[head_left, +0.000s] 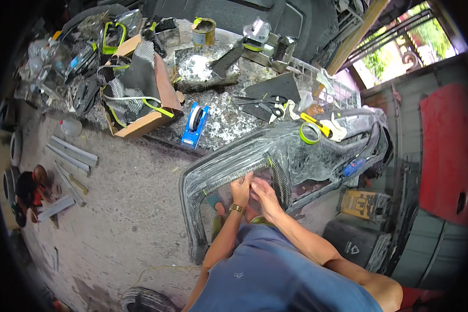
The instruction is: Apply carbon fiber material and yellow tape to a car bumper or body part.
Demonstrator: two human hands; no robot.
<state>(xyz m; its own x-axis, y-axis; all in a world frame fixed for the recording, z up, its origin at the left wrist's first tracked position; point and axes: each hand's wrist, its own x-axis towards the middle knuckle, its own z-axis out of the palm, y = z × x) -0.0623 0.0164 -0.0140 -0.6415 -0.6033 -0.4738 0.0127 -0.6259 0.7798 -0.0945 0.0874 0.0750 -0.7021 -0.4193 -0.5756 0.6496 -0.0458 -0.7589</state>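
Observation:
A large grey moulded panel (317,151) with an opening lies before me, carbon-weave strips (229,179) and thin yellow-green edging along that opening. My left hand (240,190), with a wristwatch, is closed at the lower edge of the weave strip, thumb raised against it. My right hand (262,195) is just beside it, fingers bent together near the left thumb; what they hold is hidden. On the panel rest a green tape roll (309,140), a yellow cutter (323,125) and a blue tool (353,167).
A cluttered workbench (213,119) holds a cardboard box (166,96), a blue tape dispenser (192,138), scissors (275,108) and cans. A co-worker (28,192) crouches at the left among metal strips (73,156). A red panel (442,145) and dark bins (353,244) stand at right.

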